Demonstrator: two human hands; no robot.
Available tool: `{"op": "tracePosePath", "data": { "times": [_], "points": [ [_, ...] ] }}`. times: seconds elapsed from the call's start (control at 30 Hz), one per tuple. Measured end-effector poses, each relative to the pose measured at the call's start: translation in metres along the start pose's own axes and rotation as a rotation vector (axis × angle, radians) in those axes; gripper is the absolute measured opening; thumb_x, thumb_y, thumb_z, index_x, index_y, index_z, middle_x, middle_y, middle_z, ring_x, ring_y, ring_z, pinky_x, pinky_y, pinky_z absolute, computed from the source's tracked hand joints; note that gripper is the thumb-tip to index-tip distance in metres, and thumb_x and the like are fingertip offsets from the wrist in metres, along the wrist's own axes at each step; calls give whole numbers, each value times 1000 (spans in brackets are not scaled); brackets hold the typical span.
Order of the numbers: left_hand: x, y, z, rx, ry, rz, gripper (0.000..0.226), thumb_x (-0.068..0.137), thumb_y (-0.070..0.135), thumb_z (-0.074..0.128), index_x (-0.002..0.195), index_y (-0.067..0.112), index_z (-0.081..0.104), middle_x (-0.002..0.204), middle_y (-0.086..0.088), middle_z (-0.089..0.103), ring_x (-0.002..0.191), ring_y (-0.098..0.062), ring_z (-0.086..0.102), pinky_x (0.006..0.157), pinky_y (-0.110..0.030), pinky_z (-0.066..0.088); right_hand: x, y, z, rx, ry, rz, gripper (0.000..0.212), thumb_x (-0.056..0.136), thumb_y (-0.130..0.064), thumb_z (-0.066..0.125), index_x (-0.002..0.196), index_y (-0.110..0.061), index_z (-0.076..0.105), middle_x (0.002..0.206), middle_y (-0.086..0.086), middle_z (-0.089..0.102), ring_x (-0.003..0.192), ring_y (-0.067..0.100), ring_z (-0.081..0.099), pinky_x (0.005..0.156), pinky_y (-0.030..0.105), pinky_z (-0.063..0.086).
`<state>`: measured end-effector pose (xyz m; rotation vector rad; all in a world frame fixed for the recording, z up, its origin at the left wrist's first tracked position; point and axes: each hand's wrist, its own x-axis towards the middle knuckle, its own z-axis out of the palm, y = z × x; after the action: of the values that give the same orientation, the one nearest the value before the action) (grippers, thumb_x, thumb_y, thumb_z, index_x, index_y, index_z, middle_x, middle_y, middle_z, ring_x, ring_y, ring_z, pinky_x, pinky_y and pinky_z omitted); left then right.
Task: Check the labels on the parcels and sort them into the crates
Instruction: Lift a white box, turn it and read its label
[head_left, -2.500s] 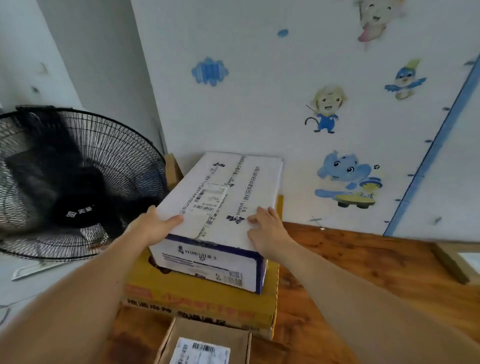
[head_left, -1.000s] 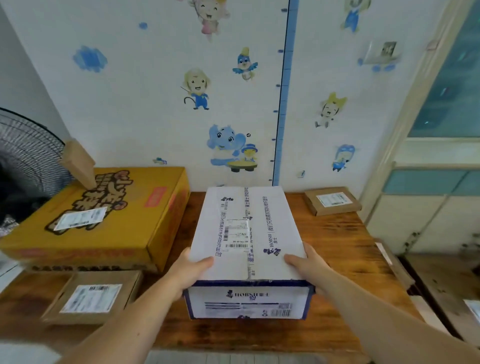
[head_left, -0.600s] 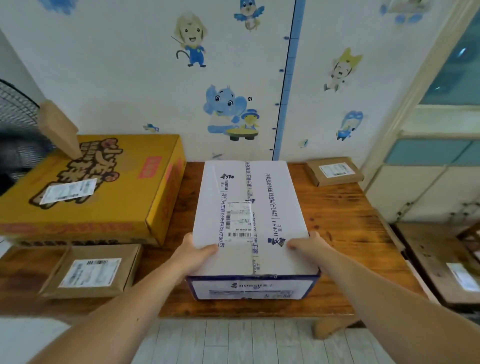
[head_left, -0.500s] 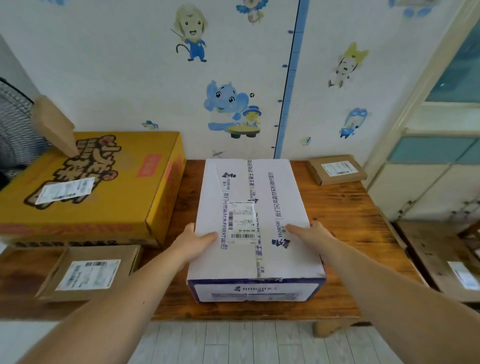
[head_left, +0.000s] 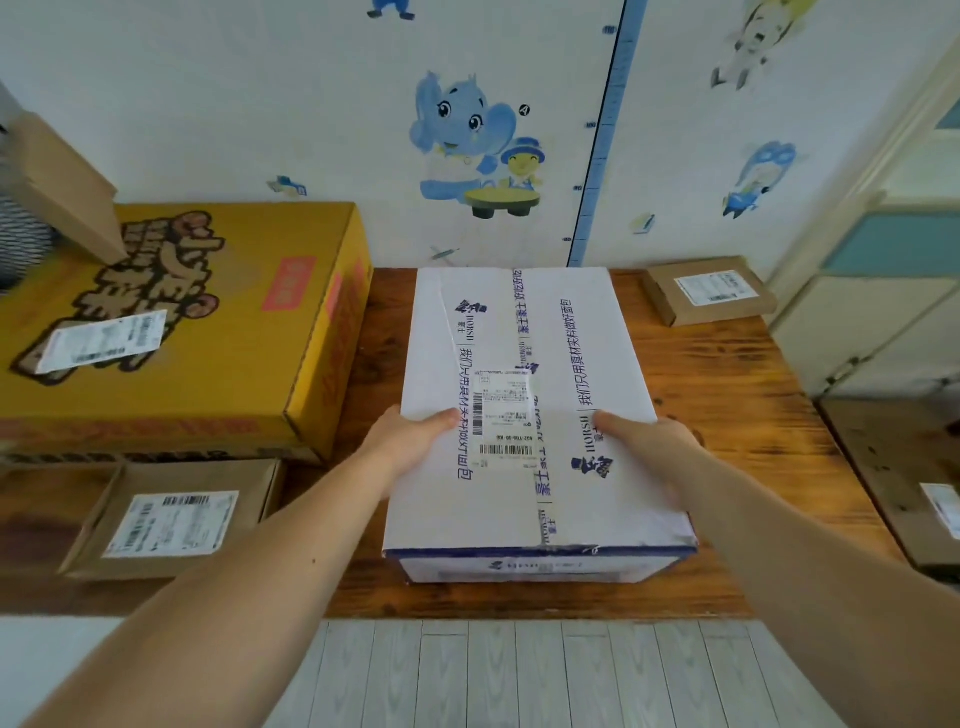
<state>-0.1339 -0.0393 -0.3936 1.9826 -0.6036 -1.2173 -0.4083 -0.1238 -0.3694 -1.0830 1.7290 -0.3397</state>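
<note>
Moved off the yellow carton (head_left: 208, 332), the white box (head_left: 524, 322) now sits mid-table, gripped on both flanks.
On my feed, left to right: the glossy yellow printed carton with a white label, a flat brown cardboard parcel (head_left: 260, 483) in front of it, then the left hand (head_left: 410, 436), thumb on top, fingers curled over the box's left edge. The box is smooth white cardboard with blue lettering, a taped seam and a barcode label (head_left: 504, 410) between the thumbs. The right hand (head_left: 649, 447) clasps the right edge likewise. On the grainy wooden table (head_left: 727, 415), a small flat brown parcel (head_left: 709, 291) lies at the far right corner.
</note>
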Motion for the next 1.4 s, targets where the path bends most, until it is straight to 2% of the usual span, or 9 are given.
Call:
{"op": "tracePosePath", "data": {
  "times": [0.13,0.37,0.57,0.73,0.83,0.93,1.03,1.23,1.4],
  "points": [
    [-3,5,0,-5,-3,-33,71,58,54,87,114,17,62,107,-8,72,91,-33,71,90,-52,55,3,2,2,29,-13,1,67,72,-52,82,117,-13,53,95,6,70,84,26,68,80,40,57],
    [-31,24,3,-109,-52,-51,43,85,24,76,121,13,55,99,-15,73,87,-35,71,85,-56,55,-9,4,-9,106,-87,-62,69,78,-47,79,132,-18,47,99,5,70,84,25,70,76,42,59],
    [-64,69,-9,-173,10,189,19,89,20,71,101,23,58,93,-1,70,79,-20,68,62,-31,51,-31,-36,-35,127,-62,-270,68,80,-46,77,132,-23,41,106,4,69,88,26,70,84,49,58],
    [-93,122,-30,-208,60,473,50,86,19,75,130,20,51,111,1,70,98,-17,68,89,-40,54,-63,-93,-69,169,21,-506,68,78,-38,81,129,-25,38,103,-3,63,86,18,64,78,42,57],
    [-116,152,-41,-276,123,599,58,85,14,75,131,19,40,110,1,67,98,-16,66,86,-38,52,-92,-126,-90,199,54,-611,73,78,-27,83,130,-20,33,98,-5,55,83,15,56,70,32,48],
    [-138,182,-53,-338,179,686,68,84,27,76,134,16,31,109,-1,62,101,-23,64,94,-48,51,-113,-150,-103,255,98,-683,77,76,-30,83,134,-16,34,117,5,57,98,24,57,86,42,52],
    [-154,197,-60,-366,145,780,71,87,27,73,144,23,31,116,2,63,105,-21,64,91,-44,53,-131,-164,-110,276,101,-803,79,80,-36,79,143,-23,32,114,-1,55,98,22,56,84,39,50],
    [-169,199,-63,-362,184,889,90,53,55,82,132,27,48,118,1,69,109,-22,66,97,-50,51,-141,-172,-113,320,155,-862,79,80,-43,78,141,-19,35,122,2,58,99,21,56,86,37,47],
    [-168,202,-61,-356,170,902,66,58,38,86,116,33,54,111,0,71,103,-22,69,95,-52,52,-142,-170,-110,341,170,-910,67,80,-40,78,136,-28,43,112,-5,62,84,9,55,68,29,42]
  ]
}}
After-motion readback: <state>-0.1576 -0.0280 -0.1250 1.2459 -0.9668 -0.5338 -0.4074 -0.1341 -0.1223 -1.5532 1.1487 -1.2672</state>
